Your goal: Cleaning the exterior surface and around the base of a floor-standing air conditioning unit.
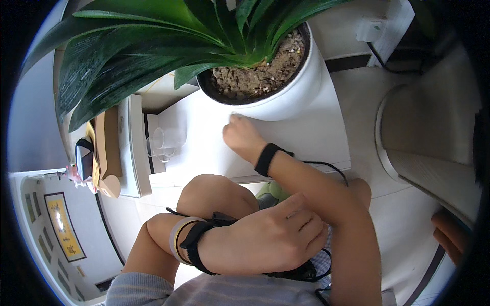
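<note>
My right hand (pixel 243 135), slightly blurred, is curled over the white tabletop (pixel 206 153) just in front of a white flowerpot (pixel 298 91). Nothing can be made out in its fingers, and a black strap (pixel 268 158) goes around that wrist. In the pot, a plant with broad green leaves (pixel 153 49) grows out of brown soil (pixel 249 82). My left hand (pixel 268 237) is closer to my body, its fingers folded in and touching my right forearm near the elbow. No object shows in it; a black strap (pixel 197 244) and a pale bangle (pixel 178 239) circle its wrist.
Left on the table are clear cups (pixel 160 145). Beyond them, a white box (pixel 134 149) and a brown cardboard box (pixel 109 141) stand at the side. A black cable (pixel 329 164) trails from my right wrist. A rounded, pale-rimmed piece of furniture (pixel 421 137) is on the right.
</note>
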Motion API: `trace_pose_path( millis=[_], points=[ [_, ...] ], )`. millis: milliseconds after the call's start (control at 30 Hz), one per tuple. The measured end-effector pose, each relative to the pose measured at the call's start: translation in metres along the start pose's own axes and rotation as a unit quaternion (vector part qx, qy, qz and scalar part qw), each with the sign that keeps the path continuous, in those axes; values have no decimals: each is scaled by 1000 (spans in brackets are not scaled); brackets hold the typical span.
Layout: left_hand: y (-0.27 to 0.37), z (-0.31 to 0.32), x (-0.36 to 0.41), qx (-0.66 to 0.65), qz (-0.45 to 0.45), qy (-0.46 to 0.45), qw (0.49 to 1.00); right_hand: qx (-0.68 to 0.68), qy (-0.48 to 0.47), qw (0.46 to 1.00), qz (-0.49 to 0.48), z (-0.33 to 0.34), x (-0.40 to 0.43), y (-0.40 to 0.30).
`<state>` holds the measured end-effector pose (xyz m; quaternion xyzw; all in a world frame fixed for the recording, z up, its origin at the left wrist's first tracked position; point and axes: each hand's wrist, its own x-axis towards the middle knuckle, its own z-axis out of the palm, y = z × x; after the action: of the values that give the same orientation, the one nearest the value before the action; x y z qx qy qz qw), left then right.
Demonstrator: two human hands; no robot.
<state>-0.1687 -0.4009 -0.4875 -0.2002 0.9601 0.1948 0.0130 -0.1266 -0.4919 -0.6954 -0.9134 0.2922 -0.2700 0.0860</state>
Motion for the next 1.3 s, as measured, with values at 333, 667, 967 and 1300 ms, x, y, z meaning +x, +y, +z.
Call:
trace_pose_path(
  millis=[333,667,967,1300],
  points=[
    [-7,-4,-14,13,-38,-47,998,-19,-74,976,204,-139,-152,33],
    [-10,-9,9,24,-48,-124,991,198,172,828,496,-167,-226,122],
    [-17,-18,19,7,-94,-127,987,371,332,849,179,-135,-49,180],
    [-18,-13,19,-17,-117,-143,983,432,208,821,311,-89,-87,287]
  ],
)
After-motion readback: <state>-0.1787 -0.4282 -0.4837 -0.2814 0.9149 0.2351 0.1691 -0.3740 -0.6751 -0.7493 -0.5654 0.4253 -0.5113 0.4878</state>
